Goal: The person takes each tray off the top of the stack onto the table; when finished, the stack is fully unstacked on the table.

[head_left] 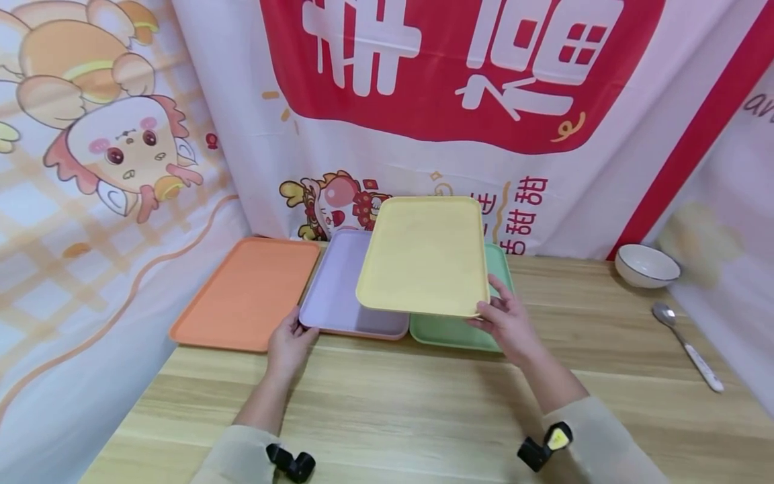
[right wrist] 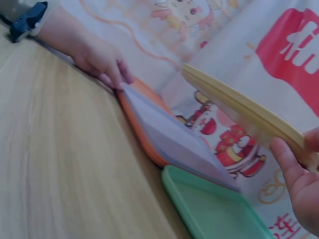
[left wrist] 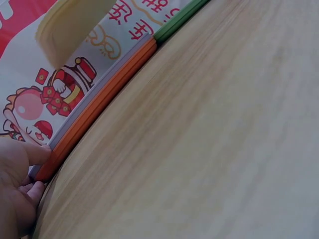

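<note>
My right hand (head_left: 508,323) pinches the near right corner of a yellow tray (head_left: 429,255), thumb on top. That tray is raised above a purple tray (head_left: 345,296) and a green tray (head_left: 453,333), covering part of both. Under the purple tray shows the edge of an orange tray (left wrist: 107,102); the two are stacked. With thumb and fingers, my left hand (head_left: 289,346) grips the near left corner of this stack, as the left wrist view (left wrist: 20,184) also shows. In the right wrist view, the yellow tray (right wrist: 244,107) is tilted and clear of the trays below.
Another orange tray (head_left: 248,292) lies at the left on the wooden table (head_left: 393,410). Toward the right edge are a white bowl (head_left: 647,265) and a spoon (head_left: 686,346). A printed cloth (head_left: 230,121) hangs behind and along the sides.
</note>
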`<state>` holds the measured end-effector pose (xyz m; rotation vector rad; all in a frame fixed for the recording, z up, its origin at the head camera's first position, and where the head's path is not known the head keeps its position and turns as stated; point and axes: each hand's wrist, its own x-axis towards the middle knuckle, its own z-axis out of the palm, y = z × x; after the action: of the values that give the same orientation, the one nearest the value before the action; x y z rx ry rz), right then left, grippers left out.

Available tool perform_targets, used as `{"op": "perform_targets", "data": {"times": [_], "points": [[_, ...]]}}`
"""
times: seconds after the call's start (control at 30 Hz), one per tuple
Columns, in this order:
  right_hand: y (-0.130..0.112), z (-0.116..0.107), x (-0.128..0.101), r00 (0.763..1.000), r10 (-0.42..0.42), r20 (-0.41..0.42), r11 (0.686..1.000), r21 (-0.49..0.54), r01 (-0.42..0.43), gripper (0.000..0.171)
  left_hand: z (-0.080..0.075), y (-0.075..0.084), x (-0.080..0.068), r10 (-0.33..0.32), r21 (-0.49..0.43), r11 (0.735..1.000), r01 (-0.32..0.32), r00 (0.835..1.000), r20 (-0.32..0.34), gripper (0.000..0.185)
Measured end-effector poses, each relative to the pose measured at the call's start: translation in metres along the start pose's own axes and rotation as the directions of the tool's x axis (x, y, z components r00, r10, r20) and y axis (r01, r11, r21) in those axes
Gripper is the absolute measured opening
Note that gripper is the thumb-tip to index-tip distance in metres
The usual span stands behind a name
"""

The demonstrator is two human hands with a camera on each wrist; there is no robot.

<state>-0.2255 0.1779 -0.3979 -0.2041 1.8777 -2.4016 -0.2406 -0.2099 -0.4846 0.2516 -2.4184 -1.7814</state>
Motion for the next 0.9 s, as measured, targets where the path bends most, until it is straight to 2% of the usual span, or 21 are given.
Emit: {"op": "perform_targets", "data": {"times": [0.2,0.37,0.53,0.73,0.9], "points": [[-0.021,-0.032,-0.014,0.992,-0.112,0.06,0.988,0.112,0.104,0.05,-0.004,0.001,-0.001,-0.008,0.004,1.0,0.008,1.0,0.008,0.072],[-0.04,-0.061,-0.025,0.976,-0.17,0.135,0.972,0.188,0.144,0.049,-0.005,0.0,0.001,-0.011,0.009,1.0,0.011,1.0,-0.006,0.072],[-0.058,-0.097,-0.036,0.969,-0.174,0.173,0.978,0.149,0.149,0.054,-0.006,0.003,0.002,-0.007,-0.012,1.0,0.007,1.0,-0.008,0.072],[-0.074,-0.14,-0.05,0.983,-0.144,0.114,0.987,0.09,0.134,0.055,-0.006,0.004,0.003,-0.013,-0.027,1.0,0.013,1.0,-0.012,0.071],[-0.08,-0.181,-0.06,0.987,-0.116,0.108,0.992,0.064,0.11,0.054,-0.006,0.004,0.004,0.004,-0.02,1.0,-0.004,1.0,-0.012,0.071]]}}
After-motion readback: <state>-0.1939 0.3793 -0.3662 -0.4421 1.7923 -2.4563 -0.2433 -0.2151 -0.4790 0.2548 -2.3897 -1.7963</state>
